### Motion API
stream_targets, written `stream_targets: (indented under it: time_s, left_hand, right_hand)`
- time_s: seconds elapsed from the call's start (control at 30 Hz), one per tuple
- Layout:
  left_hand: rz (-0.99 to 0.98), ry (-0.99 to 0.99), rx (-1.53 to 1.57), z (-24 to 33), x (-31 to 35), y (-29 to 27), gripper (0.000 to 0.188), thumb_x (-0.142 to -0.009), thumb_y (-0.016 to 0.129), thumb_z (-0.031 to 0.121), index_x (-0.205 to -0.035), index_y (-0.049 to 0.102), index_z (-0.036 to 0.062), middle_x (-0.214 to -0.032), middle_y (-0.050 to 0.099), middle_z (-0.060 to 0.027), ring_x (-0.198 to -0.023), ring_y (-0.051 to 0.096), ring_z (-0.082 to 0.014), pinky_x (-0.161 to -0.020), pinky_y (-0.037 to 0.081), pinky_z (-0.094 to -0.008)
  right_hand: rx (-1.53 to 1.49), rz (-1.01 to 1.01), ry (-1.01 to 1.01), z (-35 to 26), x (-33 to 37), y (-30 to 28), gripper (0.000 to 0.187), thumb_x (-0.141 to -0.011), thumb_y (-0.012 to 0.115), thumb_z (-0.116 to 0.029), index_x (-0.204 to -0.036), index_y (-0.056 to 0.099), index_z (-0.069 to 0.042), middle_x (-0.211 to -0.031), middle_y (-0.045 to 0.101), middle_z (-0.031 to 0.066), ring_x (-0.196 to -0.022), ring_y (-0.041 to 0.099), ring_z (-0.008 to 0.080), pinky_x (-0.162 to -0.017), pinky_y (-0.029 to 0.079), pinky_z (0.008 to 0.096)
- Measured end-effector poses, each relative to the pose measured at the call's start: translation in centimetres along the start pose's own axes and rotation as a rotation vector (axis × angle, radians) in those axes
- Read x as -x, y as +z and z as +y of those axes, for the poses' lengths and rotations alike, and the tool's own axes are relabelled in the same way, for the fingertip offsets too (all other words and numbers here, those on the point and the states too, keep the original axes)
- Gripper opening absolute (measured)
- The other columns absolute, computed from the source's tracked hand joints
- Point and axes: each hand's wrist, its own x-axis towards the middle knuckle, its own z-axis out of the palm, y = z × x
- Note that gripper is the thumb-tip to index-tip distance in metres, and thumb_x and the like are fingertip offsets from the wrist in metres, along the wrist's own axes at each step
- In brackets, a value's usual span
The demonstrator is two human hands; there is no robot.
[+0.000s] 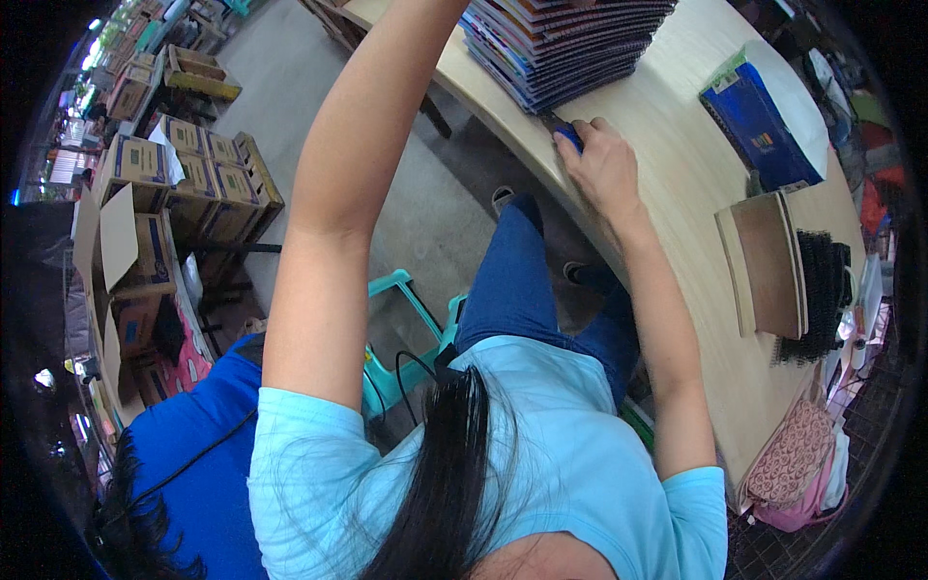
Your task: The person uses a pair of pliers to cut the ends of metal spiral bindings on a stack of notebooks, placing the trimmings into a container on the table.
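My right hand (604,169) is closed around a blue-handled cutter (568,133) at the table's near edge. The cutter's dark, narrow front end points toward the lower corner of a tall stack of spiral-bound notebooks (570,48). These notebooks have dark covers and black wire spines, and the top of the pile runs out of the picture. My left forearm reaches up past the upper edge beside the stack, so its hand lies outside the frame.
The curved wooden table (677,213) carries a blue pack (764,126), brown boards (764,266) and black wire spirals (822,290) on the right. Pink bags (793,464) hang at its lower end. Cartons (193,184), a turquoise stool (396,290) and a person in blue (193,445) are left.
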Motion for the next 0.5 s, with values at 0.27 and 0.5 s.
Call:
stream_targets:
  time_s: [0.27,0.5]
  left_hand:
    - [0.026,0.032,0.025,-0.8,0.0,0.2,0.079,-0.061,0.072,0.036,-0.132,0.048,0.0095,-0.135,0.043,-0.0238,-0.125,0.044,-0.0375,-0.105,0.038,-0.0386]
    - [0.030,0.065,0.017,-0.6,-0.3,0.6,0.082,-0.062,0.072,0.036,-0.135,0.046,0.0073,-0.140,0.040,-0.0247,-0.129,0.041,-0.0378,-0.106,0.037,-0.0383]
  right_hand:
    - [-0.026,-0.089,0.041,-0.3,-0.6,-1.2,0.039,-0.079,0.066,-0.034,-0.095,0.071,0.001,-0.094,0.065,0.0229,-0.090,0.064,0.0390,-0.081,0.050,0.0464]
    - [0.014,0.239,-0.071,-0.3,1.5,1.1,0.039,-0.077,0.067,-0.036,-0.101,0.070,-0.005,-0.093,0.062,0.0158,-0.089,0.059,0.0329,-0.076,0.049,0.0459]
